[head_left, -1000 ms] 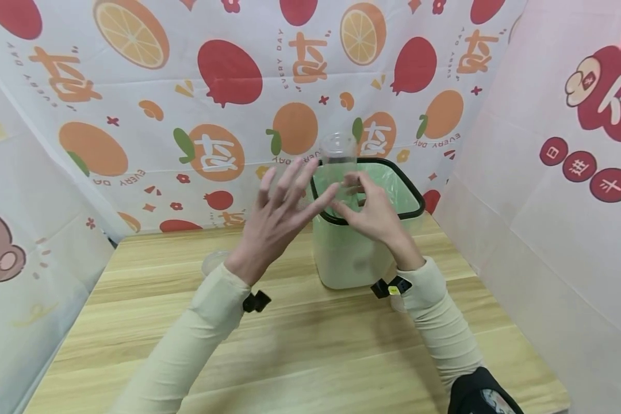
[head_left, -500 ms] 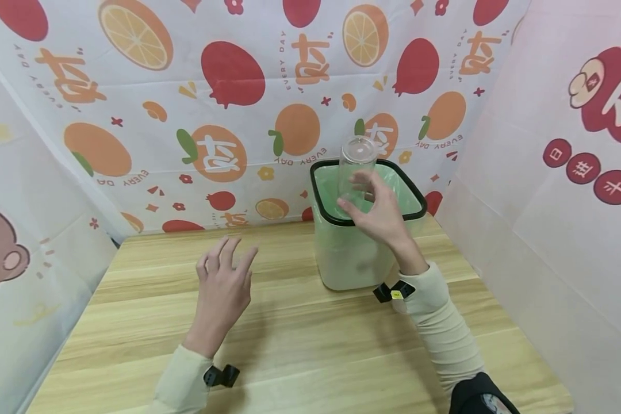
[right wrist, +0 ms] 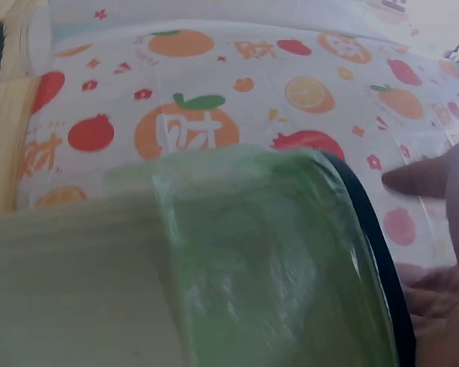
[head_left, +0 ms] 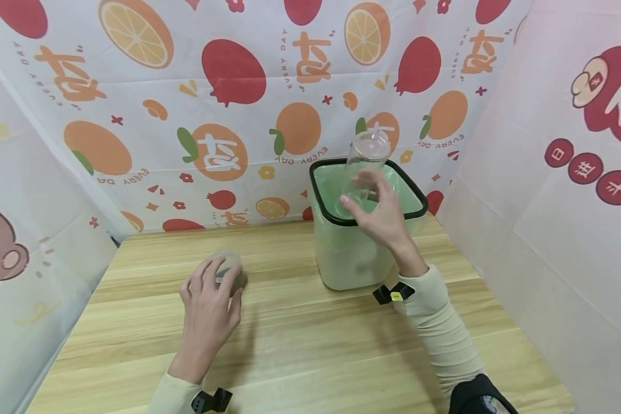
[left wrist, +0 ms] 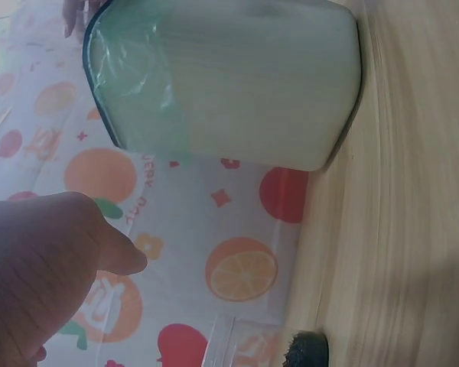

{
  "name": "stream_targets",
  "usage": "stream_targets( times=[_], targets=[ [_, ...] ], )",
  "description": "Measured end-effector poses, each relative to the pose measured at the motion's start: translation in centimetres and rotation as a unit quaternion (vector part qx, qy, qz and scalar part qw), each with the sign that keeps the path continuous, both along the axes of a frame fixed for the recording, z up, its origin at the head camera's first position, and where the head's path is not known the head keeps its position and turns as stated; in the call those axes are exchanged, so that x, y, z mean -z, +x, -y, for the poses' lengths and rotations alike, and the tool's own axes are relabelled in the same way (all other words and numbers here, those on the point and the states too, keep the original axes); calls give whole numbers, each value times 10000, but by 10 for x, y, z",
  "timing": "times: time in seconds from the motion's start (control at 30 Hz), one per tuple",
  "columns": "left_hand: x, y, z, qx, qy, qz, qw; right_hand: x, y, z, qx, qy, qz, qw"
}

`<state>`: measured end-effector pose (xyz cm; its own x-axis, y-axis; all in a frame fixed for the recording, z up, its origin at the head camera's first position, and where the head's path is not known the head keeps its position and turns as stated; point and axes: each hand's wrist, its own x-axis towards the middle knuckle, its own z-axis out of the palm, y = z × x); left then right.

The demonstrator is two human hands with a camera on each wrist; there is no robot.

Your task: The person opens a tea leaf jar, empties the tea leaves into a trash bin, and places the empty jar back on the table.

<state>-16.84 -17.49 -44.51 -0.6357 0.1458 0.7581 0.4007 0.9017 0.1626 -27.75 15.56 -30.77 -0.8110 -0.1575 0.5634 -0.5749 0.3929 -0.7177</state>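
Note:
My right hand [head_left: 382,221] holds a clear drinking glass [head_left: 368,150], its closed base up and its lower end inside the opening of the pale green bin [head_left: 347,259]. My left hand [head_left: 206,307] is over the table at the left, fingers spread and bent, close to a clear container [head_left: 231,259] with something dark at its lower part. In the left wrist view the thumb [left wrist: 122,252] is clear of the container's edge [left wrist: 241,342], with a dark green lump [left wrist: 306,350] beside it. The fingers partly cover the container in the head view.
A thin green liner [right wrist: 252,245] folds over the bin under a black rim [head_left: 318,198]. Behind my right wrist a small pale round thing [head_left: 399,306] shows in part. Fruit-print cloth [head_left: 269,75] hangs along the wooden table's [head_left: 290,356] back edge.
My left hand has left the glass and the bin, dropping leftward and then reaching toward the clear container. My right hand has shifted the glass slightly right over the bin.

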Motion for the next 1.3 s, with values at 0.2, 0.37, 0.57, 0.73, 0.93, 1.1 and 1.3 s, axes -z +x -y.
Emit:
stream_targets(
  times=[0.2,0.37,0.57,0.73,0.93,1.1,1.3],
  targets=[
    [1,4,4,-76,75,83,9999,-1,1,0,75,-64,-107,9999],
    [3,8,6,-154,140,104,9997,1,1,1,192,-149,-249,9994],
    [6,13,9,-192,256,70,9995,2,1,2,179,-53,-473,9987],
    [8,15,11,-186,302,129,9993,2,1,1,98,-73,-473,9988],
    [9,17,12,-203,317,152,9992,3,2,1,199,-162,-507,9984],
    [10,18,12,-198,320,154,9992,4,2,0,114,-129,-619,9979],
    [11,19,13,-221,308,284,9989,4,3,-1,89,-14,-466,9989]
  ],
)
